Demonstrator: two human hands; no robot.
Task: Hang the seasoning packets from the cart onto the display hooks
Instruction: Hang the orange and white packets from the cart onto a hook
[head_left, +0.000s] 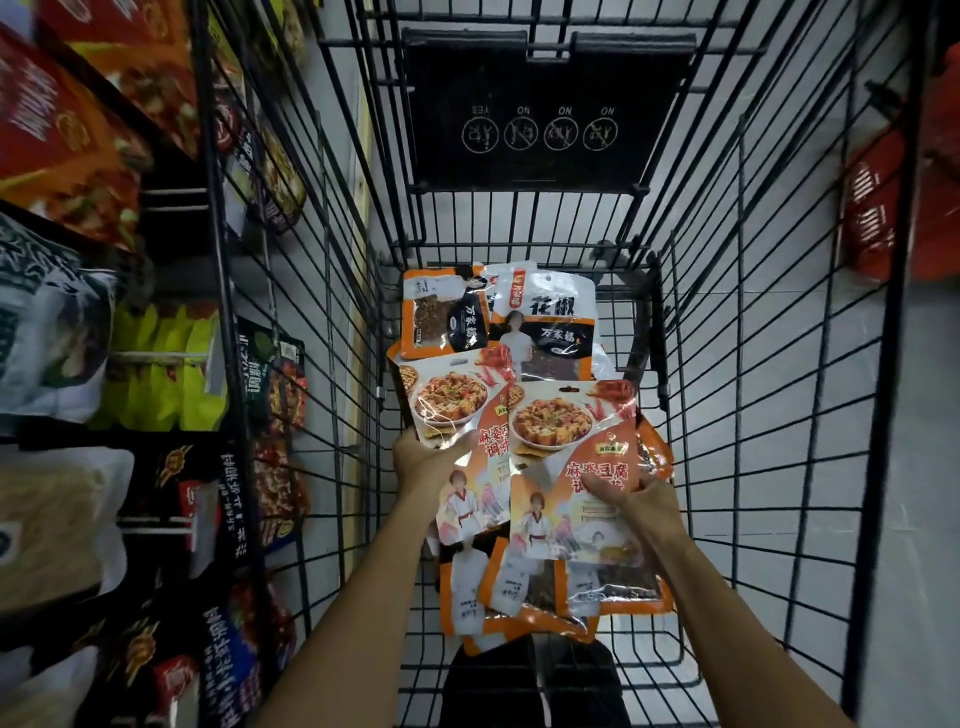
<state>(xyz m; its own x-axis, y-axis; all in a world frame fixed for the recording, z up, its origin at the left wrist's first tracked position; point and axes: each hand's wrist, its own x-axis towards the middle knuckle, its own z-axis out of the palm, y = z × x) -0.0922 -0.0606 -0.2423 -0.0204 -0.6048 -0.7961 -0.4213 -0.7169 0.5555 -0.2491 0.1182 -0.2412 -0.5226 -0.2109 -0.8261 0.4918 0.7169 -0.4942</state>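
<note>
Seemingly early in the restocking, both hands reach into the wire cart (779, 389): the left hand (423, 460) grips one mapo tofu packet (452, 400) by its edge, and the right hand (649, 501) pinches a second packet (561, 431). Neither is hung yet, and a pile of packets (545, 322) lies in the basket. Display hooks on the blurred shelves (171, 357) at left are hard to make out.

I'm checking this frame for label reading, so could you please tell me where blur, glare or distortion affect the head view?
Head view: the mapo tofu packets held by the left hand and right hand are sharp but carry glare patches; shelf packets at the left edge are smeared; cart wires bow from wide-angle distortion; light is dim overall.
</note>
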